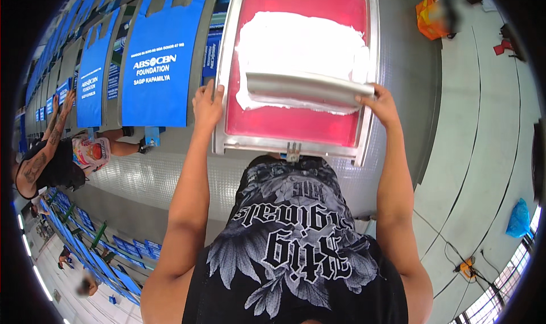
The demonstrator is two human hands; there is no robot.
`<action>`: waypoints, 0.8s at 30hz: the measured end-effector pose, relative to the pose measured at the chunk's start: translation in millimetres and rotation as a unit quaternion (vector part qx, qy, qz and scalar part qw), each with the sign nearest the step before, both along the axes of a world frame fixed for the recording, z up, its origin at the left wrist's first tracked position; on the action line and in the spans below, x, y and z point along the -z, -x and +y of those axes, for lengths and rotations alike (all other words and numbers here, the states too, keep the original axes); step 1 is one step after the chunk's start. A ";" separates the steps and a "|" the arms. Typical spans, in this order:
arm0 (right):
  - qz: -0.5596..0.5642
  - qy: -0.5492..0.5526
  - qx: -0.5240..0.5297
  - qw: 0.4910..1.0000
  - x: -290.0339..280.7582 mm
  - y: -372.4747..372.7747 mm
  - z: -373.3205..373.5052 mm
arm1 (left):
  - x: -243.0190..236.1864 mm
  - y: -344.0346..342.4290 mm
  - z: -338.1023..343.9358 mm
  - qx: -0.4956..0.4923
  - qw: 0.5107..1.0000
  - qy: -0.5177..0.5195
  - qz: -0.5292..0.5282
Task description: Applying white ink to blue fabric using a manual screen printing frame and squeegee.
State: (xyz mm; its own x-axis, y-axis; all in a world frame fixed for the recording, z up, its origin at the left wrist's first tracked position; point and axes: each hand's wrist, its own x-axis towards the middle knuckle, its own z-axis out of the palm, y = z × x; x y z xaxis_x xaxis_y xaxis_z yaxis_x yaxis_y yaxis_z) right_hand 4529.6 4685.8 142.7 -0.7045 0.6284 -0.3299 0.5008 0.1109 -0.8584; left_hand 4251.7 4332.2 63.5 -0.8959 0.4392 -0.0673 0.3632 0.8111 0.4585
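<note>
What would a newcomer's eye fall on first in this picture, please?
Probably the red printing screen at top centre, smeared with white ink. The right hand grips a metal squeegee across it, and the left hand holds the frame's left edge. Blue printed bags line the table to the left.

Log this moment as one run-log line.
left hand on screen frame edge | right hand holds squeegee | white ink on red mesh

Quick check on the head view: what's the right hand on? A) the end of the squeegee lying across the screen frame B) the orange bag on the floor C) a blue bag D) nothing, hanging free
A: the right hand grips the right end of the grey squeegee that lies across the white ink on the red screen frame; the left hand holds the frame's left edge.
</note>
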 end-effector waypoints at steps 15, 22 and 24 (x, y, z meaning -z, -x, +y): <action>-0.019 -0.492 -0.184 0.850 -20.2 86.0 32.3 | -93.8 42.1 157.2 0.321 0.941 -0.056 0.087; -0.102 -0.438 -0.223 0.865 1.1 42.4 -20.9 | -68.9 -8.1 103.1 0.343 0.937 -0.012 0.071; -0.072 -0.404 -0.227 0.883 -16.9 7.5 -41.8 | -87.0 -33.4 70.0 0.334 0.942 0.017 0.022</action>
